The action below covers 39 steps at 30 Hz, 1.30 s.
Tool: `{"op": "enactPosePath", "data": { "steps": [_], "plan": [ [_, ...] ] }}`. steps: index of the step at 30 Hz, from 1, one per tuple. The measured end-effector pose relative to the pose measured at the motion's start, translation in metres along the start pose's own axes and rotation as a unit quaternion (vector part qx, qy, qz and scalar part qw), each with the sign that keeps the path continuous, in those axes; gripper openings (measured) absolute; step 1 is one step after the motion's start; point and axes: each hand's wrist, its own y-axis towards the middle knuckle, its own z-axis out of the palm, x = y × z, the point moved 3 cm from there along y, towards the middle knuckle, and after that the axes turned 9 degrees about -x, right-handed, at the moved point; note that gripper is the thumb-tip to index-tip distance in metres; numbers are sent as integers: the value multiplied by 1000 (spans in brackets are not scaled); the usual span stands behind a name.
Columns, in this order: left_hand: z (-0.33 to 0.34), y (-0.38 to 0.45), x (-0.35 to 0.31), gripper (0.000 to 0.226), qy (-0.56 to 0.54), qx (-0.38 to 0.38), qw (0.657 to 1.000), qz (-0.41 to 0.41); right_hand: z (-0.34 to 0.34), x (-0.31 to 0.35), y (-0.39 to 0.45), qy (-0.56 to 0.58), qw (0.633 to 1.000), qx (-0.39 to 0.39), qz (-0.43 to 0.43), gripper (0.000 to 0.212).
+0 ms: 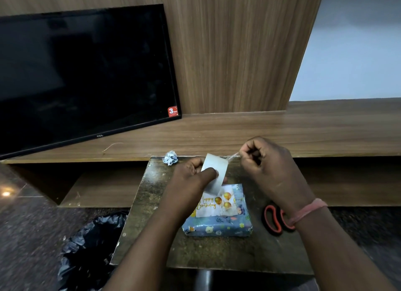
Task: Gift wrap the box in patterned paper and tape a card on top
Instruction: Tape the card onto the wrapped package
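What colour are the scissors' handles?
Orange-red with black, on the scissors beside the right wrist; head view.

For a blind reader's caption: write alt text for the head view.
Left hand grips a clear tape roll while the right hand pinches its free end, above a blue patterned-paper-wrapped box with a white birthday card on top; orange-handled scissors lie beside.

Two hands (191, 173), one tape roll (213, 173), one wrapped box (219, 228), one birthday card (217, 204), one pair of scissors (274, 220), one crumpled paper ball (170, 157), one television (82, 74), one black bin bag (91, 247)
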Motion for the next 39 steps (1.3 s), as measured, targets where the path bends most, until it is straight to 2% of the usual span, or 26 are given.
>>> {"op": "enactPosePath", "data": {
  "steps": [5,11,14,16,20,24,27,32,36,39],
  "plan": [
    [-4,0,-2,18,5,13,1000,5,3,1,-2,44,997,-43,53,15],
    [-8,2,-2,15,31,21,999,10,4,-4,0,136,981,-26,138,11],
    [-9,2,-1,15,31,10,999,16,11,-4,-1,315,916,5,250,10],
    [-8,1,-2,17,33,10,999,15,12,0,-1,389,868,-1,308,9],
    [-8,0,-3,19,47,15,999,18,12,0,-2,459,808,-6,368,3],
    [-9,1,-2,21,55,16,998,14,15,-4,-3,484,774,-10,408,12],
    [-9,2,-1,21,52,18,998,6,15,-6,-3,477,776,12,413,26],
    [-8,3,0,21,59,21,998,9,18,-6,-6,450,800,41,394,53],
    [-9,3,0,20,69,27,997,22,15,-7,-5,411,828,7,381,32],
    [-9,3,-1,19,80,34,995,38,12,-8,-5,401,829,-17,389,29]
  ]
}}
